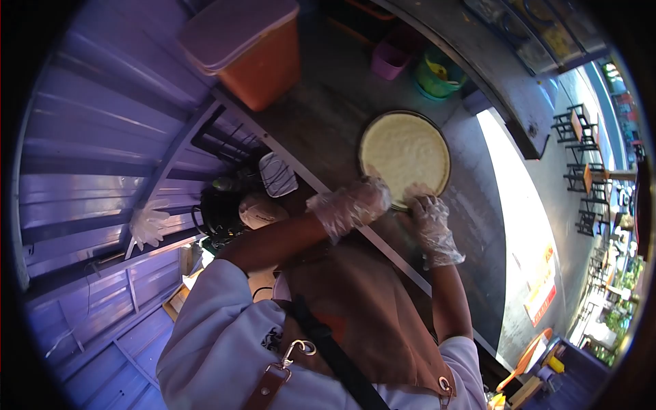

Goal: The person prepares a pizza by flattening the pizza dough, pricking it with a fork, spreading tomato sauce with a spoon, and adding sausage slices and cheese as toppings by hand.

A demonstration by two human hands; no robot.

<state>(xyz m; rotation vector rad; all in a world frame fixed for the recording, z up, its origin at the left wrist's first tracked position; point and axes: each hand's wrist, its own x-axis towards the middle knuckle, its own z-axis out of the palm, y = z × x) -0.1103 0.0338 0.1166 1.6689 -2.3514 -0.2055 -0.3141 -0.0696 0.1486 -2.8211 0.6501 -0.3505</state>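
Observation:
A round dark-rimmed pan holds pale dough [406,150] spread out to its edge. My left hand [362,203], in a clear plastic glove, is at the near left rim of the pan, its fingers bent forward and their tips reaching onto the dough. At the near right rim is my right hand [428,217], also gloved, with its fingers apart and touching the dough. Neither hand has anything visible lifted in it. The undersides of both hands are hidden.
The pan sits on a dark counter [471,205]. An orange lidded bin [263,65] stands at the far left, with a purple container [391,60] and a green basket [439,74] farther back. A white glove [148,226] hangs at left. Tables and chairs [581,171] show at right.

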